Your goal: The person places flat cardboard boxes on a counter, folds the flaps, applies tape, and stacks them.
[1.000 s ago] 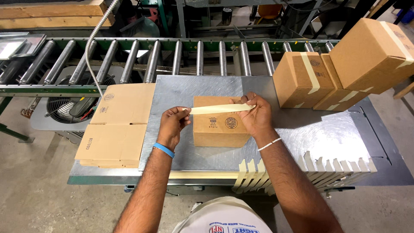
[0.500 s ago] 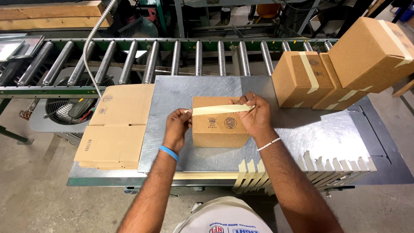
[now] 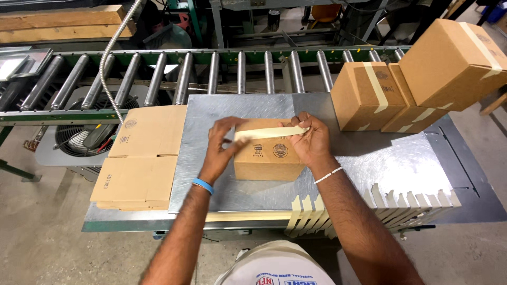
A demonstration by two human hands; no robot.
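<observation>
- Head view shows a small cardboard box at the centre of a metal table, with both hands working on its top.
- A strip of tape lies along the box's top seam; the left hand, fingers curled, pinches its end at 9 o'clock of the box.
- At 3 o'clock of the box the right hand presses the other end down with thumb and fingertips.
- Doing this well seems to call for keeping the strip taut and centred over the seam, then rubbing outward so no bubbles stay.
- Precut tape strips hang along the table edge at 5 o'clock.
- Flat cartons lie at 9 o'clock; sealed boxes stand at 2 o'clock, beside the roller conveyor.
</observation>
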